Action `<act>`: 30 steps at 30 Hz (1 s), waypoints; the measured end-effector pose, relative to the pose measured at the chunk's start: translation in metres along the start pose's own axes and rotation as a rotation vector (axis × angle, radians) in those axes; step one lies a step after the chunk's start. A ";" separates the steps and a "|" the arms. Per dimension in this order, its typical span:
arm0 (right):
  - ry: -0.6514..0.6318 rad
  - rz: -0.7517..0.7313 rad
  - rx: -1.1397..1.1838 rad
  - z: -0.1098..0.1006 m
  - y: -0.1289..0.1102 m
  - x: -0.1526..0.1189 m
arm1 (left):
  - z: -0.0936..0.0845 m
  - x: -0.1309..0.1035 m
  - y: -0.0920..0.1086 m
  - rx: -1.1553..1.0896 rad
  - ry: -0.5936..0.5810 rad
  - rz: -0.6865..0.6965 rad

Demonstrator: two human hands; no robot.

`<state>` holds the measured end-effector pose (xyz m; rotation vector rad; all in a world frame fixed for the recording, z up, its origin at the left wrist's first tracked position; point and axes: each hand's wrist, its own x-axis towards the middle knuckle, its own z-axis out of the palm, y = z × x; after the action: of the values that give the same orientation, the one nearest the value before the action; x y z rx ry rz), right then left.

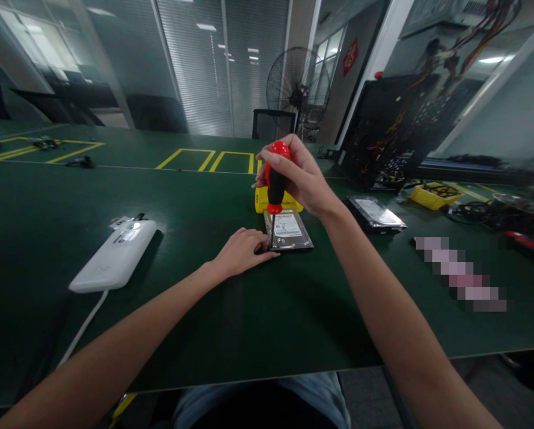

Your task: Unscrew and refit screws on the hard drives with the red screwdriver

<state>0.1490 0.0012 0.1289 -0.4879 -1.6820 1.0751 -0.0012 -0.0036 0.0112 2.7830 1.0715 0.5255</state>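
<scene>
My right hand is wrapped round the red and black handle of a screwdriver. The screwdriver stands nearly upright, its tip at the front left corner of a small hard drive lying on the green table. With curled fingers on the left edge and the thumb along the front edge, my left hand grips that drive. Just behind the drive is a yellow tray-like piece, partly hidden by the screwdriver and my right hand.
A larger hard drive lies to the right, near a yellow box and cables. An open computer case stands at the back right. A white power bank with a cord lies at left. The table's front edge is close to me.
</scene>
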 end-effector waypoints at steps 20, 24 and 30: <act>-0.071 -0.063 0.023 0.004 0.002 0.001 | -0.001 0.000 0.000 -0.026 0.005 0.008; -0.129 -0.058 0.117 0.003 0.003 0.002 | -0.001 0.000 -0.001 -0.023 0.000 0.009; -0.080 -0.108 0.059 0.002 0.004 0.002 | 0.000 0.000 -0.001 -0.009 0.009 0.005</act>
<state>0.1456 0.0039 0.1267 -0.3164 -1.7215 1.0739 -0.0015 -0.0028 0.0112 2.7787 1.0611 0.5428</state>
